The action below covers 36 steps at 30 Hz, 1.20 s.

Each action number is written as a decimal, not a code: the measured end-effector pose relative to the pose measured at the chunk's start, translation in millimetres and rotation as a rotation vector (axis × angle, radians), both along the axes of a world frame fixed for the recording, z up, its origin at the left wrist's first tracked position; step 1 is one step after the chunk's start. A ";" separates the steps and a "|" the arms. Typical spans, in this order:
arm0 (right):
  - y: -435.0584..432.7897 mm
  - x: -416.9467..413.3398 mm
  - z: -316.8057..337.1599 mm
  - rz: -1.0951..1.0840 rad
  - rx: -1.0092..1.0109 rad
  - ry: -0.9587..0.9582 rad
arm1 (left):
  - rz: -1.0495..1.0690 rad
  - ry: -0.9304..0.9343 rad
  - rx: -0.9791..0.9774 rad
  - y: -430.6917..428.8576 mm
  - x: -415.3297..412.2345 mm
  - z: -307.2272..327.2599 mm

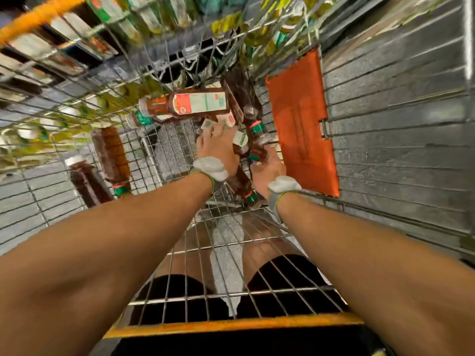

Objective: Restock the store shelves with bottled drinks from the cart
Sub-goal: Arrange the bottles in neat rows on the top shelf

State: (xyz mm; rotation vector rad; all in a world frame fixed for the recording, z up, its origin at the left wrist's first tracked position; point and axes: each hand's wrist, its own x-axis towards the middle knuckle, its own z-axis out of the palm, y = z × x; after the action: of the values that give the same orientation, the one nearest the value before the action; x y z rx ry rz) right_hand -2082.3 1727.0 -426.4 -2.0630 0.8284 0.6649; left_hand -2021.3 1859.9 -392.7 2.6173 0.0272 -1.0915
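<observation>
Item: wire cart (231,294), seen from above, with an orange handle (231,325) at its near edge and an orange plastic flap (300,124) lying against its right side. Contents: a heap of brown drink bottles (246,111) with green caps, lying on their sides at the far right corner of the basket floor. The labelled bottle (200,104) lies crosswise on top of the heap, its red, white and green label facing up and its cap towards the left side. Two further bottles (110,155) lie side by side along the left side of the basket, well apart from the heap. Left hand (218,147): reaches into the heap, palm down, fingers bent over the bottles just below the labelled bottle; whether it grips one cannot be told through the blur. Right hand (267,168): just beside the left, against bottle necks near the orange plastic flap; its fingers are hidden, so its hold cannot be told. Both wrists carry white bands (210,168). Surroundings: store shelves (64,42) stocked with bottles beyond the cart's far left corner; grey tiled floor (398,124) to the right.
</observation>
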 end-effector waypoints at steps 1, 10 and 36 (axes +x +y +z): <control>-0.7 -0.1 -4.6 0.018 -0.028 -0.003 | -0.052 -0.027 0.036 -0.9 -0.4 -4.7; -2.1 1.7 -8.4 -0.026 -0.092 -0.076 | -0.289 -0.098 0.251 10.3 11.2 -22.2; 27.9 37.4 -41.6 0.298 -0.435 0.362 | 0.360 0.141 -0.230 81.5 -6.8 -72.4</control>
State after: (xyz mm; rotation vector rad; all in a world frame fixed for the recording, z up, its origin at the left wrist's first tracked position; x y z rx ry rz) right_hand -2044.9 1754.9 -468.0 -2.5316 0.9370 1.1269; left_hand -2028.1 1941.4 -465.1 2.2178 0.3656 -1.0737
